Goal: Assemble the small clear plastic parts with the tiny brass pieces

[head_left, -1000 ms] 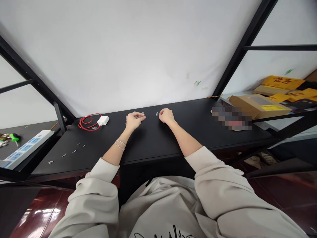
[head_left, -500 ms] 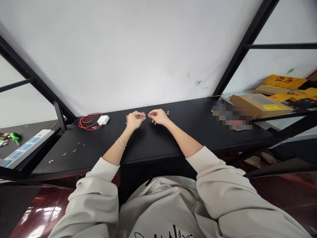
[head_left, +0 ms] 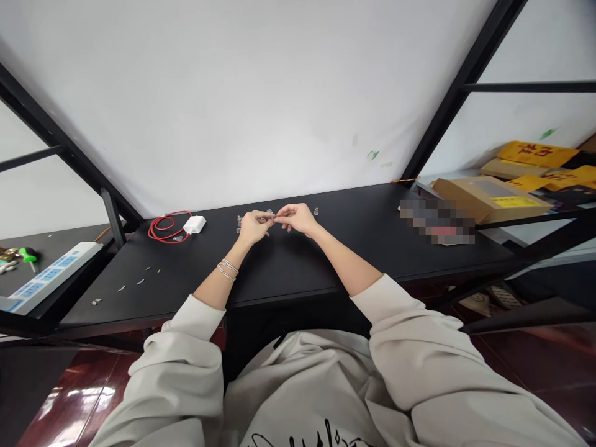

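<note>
Above the black table (head_left: 279, 273), my left hand (head_left: 254, 227) is closed in a pinch, and the fingertips of my right hand (head_left: 298, 218) meet it, also pinched. Whatever lies between the fingertips is too small to make out. Several small clear pieces (head_left: 239, 223) lie just left of my left hand, and part of another (head_left: 269, 211) shows behind the fingers. To the right of my right hand sits one more small clear piece (head_left: 316, 211).
A white charger (head_left: 194, 224) with a coiled red cable (head_left: 156, 232) lies at the left. Small bits (head_left: 121, 288) are scattered at the front left. A power strip (head_left: 56, 279) stands farther left. Cardboard boxes (head_left: 484, 198) and a blurred-out item (head_left: 435, 221) are at the right.
My right hand has moved slightly left, closing the gap so that its fingertips now meet those of my left hand. The things on the table have stayed in place.
</note>
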Motion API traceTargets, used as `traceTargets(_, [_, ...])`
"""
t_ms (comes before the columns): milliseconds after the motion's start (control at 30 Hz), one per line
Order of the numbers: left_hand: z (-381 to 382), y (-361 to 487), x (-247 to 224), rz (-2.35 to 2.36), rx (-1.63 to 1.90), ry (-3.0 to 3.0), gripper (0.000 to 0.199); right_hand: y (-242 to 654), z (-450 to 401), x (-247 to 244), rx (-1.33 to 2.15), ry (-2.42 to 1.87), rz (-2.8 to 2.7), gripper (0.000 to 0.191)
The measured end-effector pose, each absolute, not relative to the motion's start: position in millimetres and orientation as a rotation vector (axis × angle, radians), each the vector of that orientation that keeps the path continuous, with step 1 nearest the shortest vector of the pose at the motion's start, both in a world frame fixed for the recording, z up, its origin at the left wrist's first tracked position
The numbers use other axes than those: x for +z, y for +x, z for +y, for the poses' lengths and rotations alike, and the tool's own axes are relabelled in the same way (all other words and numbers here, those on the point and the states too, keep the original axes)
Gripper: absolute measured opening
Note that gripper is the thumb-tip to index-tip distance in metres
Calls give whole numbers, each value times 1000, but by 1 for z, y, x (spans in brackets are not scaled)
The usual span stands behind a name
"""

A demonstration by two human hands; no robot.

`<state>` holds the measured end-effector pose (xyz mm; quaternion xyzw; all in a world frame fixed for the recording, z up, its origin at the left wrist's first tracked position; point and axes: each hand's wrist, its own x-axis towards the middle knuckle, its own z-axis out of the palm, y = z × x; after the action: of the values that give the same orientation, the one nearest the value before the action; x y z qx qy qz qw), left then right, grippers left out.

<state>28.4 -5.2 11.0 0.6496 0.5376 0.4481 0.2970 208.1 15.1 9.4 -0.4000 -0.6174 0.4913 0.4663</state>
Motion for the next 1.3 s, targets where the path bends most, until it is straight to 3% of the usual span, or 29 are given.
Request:
traceTargets(467, [-2,27,9,1380,1200,1757,22,209,17,4,1134,-1037,-1598,25])
traceTargets(767, [-3,26,8,1185,1221,1748,24,211,13,5,1294,-891,-1600,40])
traceTargets(1067, [-2,25,10,1125,1275,1707,33,210,16,-5,1206,-840,-1656,50])
traceTargets(1200, [-1,26,10,1121,1270,1698,29,208,15,-7,1171,-829,-1733,66])
traceTargets(1300, [0,26,9,1118,1251,1705,27,205,14,-8,1170,-805,-1783,60])
